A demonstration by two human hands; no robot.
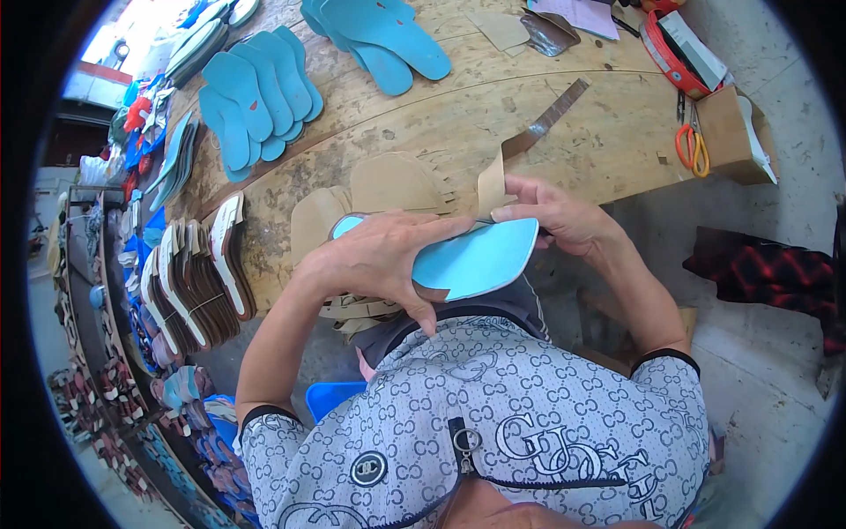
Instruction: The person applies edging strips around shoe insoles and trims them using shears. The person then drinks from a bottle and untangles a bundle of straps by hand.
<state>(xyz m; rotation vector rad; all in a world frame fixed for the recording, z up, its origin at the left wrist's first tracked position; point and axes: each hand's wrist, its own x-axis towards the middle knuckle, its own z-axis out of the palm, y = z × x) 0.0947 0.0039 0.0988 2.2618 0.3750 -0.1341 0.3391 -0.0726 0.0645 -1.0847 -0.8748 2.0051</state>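
Insole, light blue (476, 257), at near table edge, between both hands. Left hand (379, 251) laid across it, thumb and forefinger spread wide. Right hand (560, 216) at its right end, thumb and forefinger pinching tan strip (491, 187). Tan pieces (394, 183) just beyond left hand. Blue insole stack (256, 93) far left, orange-handled scissors (693, 150) right, beside cardboard box (730, 132).

I hold a light-blue, sole-shaped sheet (483, 261) with a pale rim, partly covered by my grip, its broad end to the right, brown showing at its near edge. At its far edge, a thin tan strip (491, 187) bends away rightward, glossy brown beyond the bend.
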